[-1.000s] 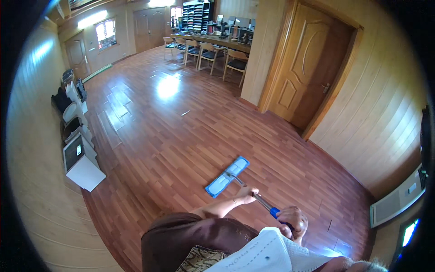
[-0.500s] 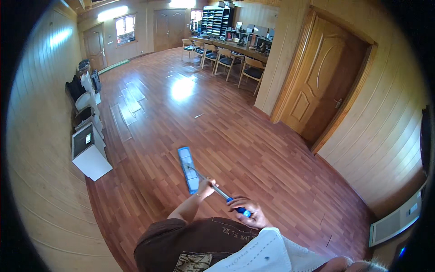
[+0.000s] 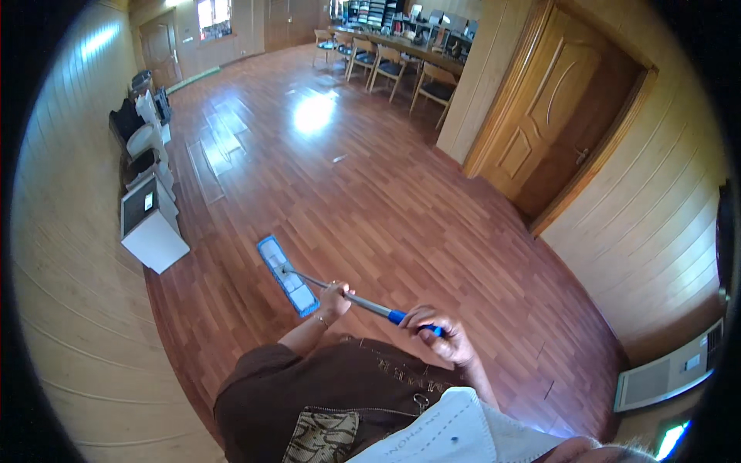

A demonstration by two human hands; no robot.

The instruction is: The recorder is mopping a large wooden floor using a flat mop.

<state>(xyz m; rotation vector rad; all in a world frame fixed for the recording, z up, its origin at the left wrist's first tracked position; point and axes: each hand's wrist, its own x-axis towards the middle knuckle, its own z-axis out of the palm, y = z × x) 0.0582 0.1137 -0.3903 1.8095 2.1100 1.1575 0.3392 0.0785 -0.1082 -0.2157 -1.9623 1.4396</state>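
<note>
A flat mop (image 3: 287,275) with a blue-edged, pale rectangular head lies on the reddish-brown wood floor (image 3: 401,224), left of the middle. Its silver pole rises from the head toward my body and ends in a blue grip. Partway down the pole, my left hand (image 3: 335,299) is wrapped around the metal. My right hand (image 3: 441,332) closes over the blue grip at the upper end. A thin bracelet circles my left wrist.
Along the left wall stand a white box-like unit (image 3: 158,231) and several bins or containers. A row of chairs (image 3: 390,68) lines a long desk (image 3: 409,45) at the back. On the right are a closed wooden door (image 3: 556,116) and a white upright appliance (image 3: 668,370).
The mop head has swung to the left and turned to a more slanted angle. Both hands have shifted with the pole, my right hand to the right and up. The view has tilted down slightly.
</note>
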